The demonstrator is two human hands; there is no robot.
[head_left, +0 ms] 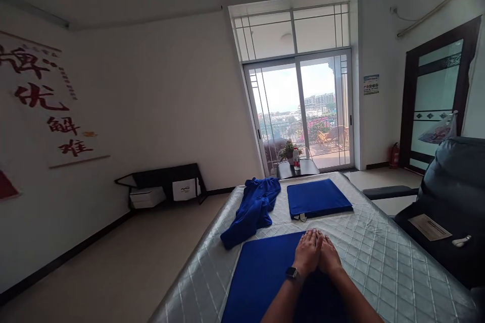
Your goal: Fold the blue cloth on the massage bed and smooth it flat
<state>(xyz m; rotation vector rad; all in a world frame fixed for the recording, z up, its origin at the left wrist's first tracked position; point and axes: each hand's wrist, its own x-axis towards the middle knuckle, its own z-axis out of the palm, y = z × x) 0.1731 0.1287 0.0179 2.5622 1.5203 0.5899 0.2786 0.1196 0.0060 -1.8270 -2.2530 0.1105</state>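
Note:
A blue cloth [261,272] lies spread flat on the quilted mattress cover [382,257] in front of me. My left hand [308,253], with a dark watch on its wrist, rests flat on the cloth near its far right corner. Close beside it, my right hand [329,256] lies at the cloth's right edge, fingers stretched forward. The two hands touch or nearly touch at the fingers, and neither holds anything. Beyond them sits a neatly folded stack of blue cloth [318,198] with small white tags at its near edge. A crumpled blue cloth [255,209] lies to its left.
Past the bed's far end, a small dark table [282,169] carries a water bottle [296,160] and a plant. A black armchair [454,186] stands at the right, with a paper on it. A low black rack [166,177] with white boxes stands by the left wall.

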